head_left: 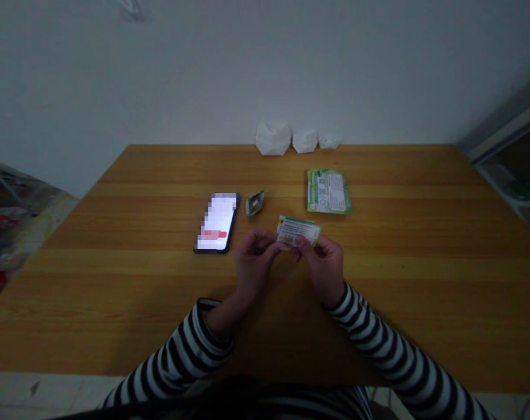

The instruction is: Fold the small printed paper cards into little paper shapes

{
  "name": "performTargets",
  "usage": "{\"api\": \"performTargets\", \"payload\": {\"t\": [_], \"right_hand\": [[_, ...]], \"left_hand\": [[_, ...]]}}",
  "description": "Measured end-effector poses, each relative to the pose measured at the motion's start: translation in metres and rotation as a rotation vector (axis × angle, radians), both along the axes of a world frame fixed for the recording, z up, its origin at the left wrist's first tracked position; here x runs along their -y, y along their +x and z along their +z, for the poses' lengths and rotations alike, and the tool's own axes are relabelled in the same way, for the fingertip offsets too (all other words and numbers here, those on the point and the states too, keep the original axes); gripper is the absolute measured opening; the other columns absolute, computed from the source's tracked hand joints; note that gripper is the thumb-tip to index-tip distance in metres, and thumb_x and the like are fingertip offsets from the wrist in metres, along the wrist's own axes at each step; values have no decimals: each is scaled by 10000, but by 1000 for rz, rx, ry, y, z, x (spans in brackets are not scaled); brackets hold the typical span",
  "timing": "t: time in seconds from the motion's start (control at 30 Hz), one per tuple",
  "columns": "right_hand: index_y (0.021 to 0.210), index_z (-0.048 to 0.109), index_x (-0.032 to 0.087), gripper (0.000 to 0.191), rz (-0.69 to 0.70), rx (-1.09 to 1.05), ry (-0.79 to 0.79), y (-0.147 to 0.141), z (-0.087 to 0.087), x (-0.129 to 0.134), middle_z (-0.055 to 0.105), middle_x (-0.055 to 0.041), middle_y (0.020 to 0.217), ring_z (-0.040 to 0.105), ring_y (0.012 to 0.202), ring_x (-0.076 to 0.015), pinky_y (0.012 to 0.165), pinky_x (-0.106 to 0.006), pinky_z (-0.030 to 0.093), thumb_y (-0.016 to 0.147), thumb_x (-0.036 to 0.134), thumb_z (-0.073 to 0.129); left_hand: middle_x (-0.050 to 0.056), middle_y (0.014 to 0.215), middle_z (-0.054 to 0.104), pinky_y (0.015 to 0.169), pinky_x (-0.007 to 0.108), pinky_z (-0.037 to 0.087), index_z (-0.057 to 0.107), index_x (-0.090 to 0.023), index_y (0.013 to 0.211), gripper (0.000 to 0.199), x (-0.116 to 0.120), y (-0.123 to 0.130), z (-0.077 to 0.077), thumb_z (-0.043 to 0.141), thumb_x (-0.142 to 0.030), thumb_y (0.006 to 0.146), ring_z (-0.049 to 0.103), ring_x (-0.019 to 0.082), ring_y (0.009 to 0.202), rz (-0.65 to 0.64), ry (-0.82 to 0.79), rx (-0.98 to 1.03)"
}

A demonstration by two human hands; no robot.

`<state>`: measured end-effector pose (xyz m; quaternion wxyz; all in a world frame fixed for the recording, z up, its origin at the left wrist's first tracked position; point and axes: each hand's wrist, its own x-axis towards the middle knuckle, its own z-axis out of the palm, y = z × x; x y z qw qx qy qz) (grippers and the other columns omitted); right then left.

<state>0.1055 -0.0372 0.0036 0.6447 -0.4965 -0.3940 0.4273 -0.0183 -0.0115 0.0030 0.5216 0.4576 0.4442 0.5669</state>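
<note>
My left hand (254,262) and my right hand (321,268) meet above the wooden table, and their fingertips pinch the lower edge of a small green-and-white printed card (297,231). A larger green-and-white printed card (328,191) lies flat just beyond them. Nearer my left hand, a small folded green-and-silver piece of packaging (255,203) lies beside a smartphone (216,223) with a lit screen, whose display is blurred out.
The wooden table (291,326) ends at a wall at the back, where several crumpled white paper or plastic pieces (272,138) stand. Plastic-wrapped goods (11,221) sit beyond the left edge, and a white shelf (505,181) stands at the right.
</note>
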Motion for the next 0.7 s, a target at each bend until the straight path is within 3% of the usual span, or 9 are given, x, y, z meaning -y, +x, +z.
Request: {"api": "performTargets", "payload": {"t": [0.17, 0.3, 0.4, 0.53, 0.7], "right_hand": [[669, 666, 175, 277, -20, 16, -16, 0, 1, 0, 644, -2, 585, 549, 505, -116, 469, -238, 478, 785, 422, 716], [697, 684, 166, 248, -33, 37, -22, 1, 2, 0, 618, 12, 559, 531, 475, -104, 445, -227, 467, 782, 395, 724], [692, 684, 166, 239, -29, 65, -18, 4, 2, 0, 614, 12, 553, 523, 468, -101, 436, -222, 461, 778, 385, 729], [667, 673, 168, 261, -6, 114, -23, 8, 1, -2, 632, -1, 566, 532, 474, -106, 434, -221, 463, 777, 398, 726], [712, 707, 164, 263, 10, 159, -42, 13, 0, -4, 651, -9, 589, 536, 481, -108, 430, -220, 466, 778, 419, 723]], "left_hand": [[-17, 623, 701, 593, 235, 578, 548, -168, 629, 316, 3, 3, 1, 850, -261, 634, 687, 137, 597, 68, -39, -16], [-13, 601, 697, 590, 219, 584, 486, -162, 603, 403, 7, 7, 3, 842, -342, 665, 693, 128, 580, 53, -104, 36], [-12, 643, 731, 619, 226, 594, 538, -171, 780, 364, 8, 9, 4, 842, -344, 679, 714, 136, 601, 24, -141, 93], [17, 719, 770, 682, 278, 616, 536, -182, 1201, 633, 6, 8, 5, 851, -331, 673, 743, 172, 658, -27, -182, 124], [69, 843, 789, 750, 306, 622, 676, -152, 1185, 552, 4, 5, -1, 835, -351, 695, 748, 185, 729, -92, -224, 133]]}}
